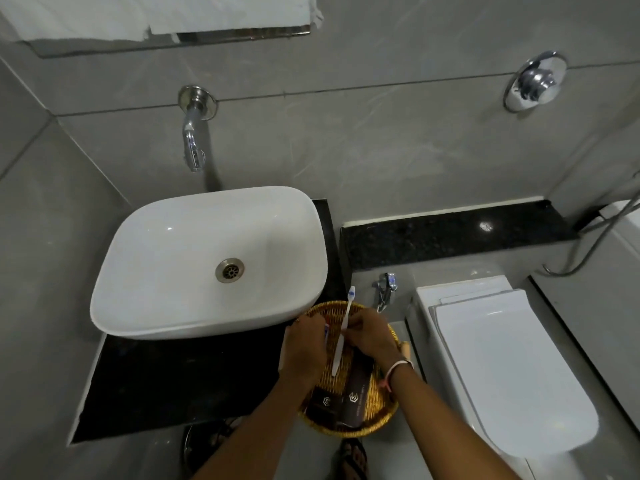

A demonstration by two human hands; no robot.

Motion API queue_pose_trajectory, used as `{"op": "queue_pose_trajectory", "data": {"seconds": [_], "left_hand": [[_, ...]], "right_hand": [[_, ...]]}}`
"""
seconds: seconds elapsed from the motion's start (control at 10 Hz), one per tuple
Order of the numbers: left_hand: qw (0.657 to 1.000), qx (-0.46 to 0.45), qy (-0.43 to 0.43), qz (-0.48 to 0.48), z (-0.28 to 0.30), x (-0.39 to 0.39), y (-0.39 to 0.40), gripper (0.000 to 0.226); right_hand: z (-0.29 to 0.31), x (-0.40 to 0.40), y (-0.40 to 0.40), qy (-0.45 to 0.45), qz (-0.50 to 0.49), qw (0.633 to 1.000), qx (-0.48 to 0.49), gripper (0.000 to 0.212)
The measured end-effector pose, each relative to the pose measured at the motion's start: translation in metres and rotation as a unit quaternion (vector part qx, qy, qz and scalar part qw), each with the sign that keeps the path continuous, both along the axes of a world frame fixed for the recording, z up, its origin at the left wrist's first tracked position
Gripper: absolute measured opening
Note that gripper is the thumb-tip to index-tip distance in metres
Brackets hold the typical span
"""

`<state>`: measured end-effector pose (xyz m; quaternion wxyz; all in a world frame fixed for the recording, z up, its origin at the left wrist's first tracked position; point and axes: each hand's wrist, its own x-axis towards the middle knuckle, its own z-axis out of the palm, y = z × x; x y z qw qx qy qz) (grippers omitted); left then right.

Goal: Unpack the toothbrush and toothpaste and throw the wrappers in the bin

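A white toothbrush (343, 330) with a blue-and-white head stands almost upright over a round wicker basket (381, 407). My right hand (374, 337) pinches the toothbrush at mid-handle. My left hand (304, 348) is closed beside it, with a small red-and-blue item, seemingly the toothpaste tube (326, 332), showing at its fingertips. Two dark brown boxes (355, 400) with a pale logo lie in the basket below my hands. The basket rests on the right end of the black counter (166, 382).
A white basin (145, 271) sits on the counter's left, under a wall tap (193, 147). A closed white toilet (512, 368) stands at the right. A dark round bin (204, 441) shows under the counter's front edge. My sandalled foot (353, 459) is on the floor.
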<state>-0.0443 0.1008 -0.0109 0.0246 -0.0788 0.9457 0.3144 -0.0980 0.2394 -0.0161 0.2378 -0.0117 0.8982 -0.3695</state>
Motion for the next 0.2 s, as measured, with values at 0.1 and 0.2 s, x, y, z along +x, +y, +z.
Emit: {"op": "queue_pose_trajectory", "data": {"seconds": [0.1,0.2], "left_hand": [[1.000,-0.017,0.007,-0.025,0.0005,0.0033,-0.0006,0.022],[0.999,-0.002,-0.005,-0.044,0.0039,0.0098,-0.0032,0.020]], "right_hand": [[0.0056,0.0062,-0.0001,0.011,-0.020,1.000,0.016,0.018],[0.0134,0.0117,0.0045,0.039,-0.083,0.996,0.006,0.016]]}}
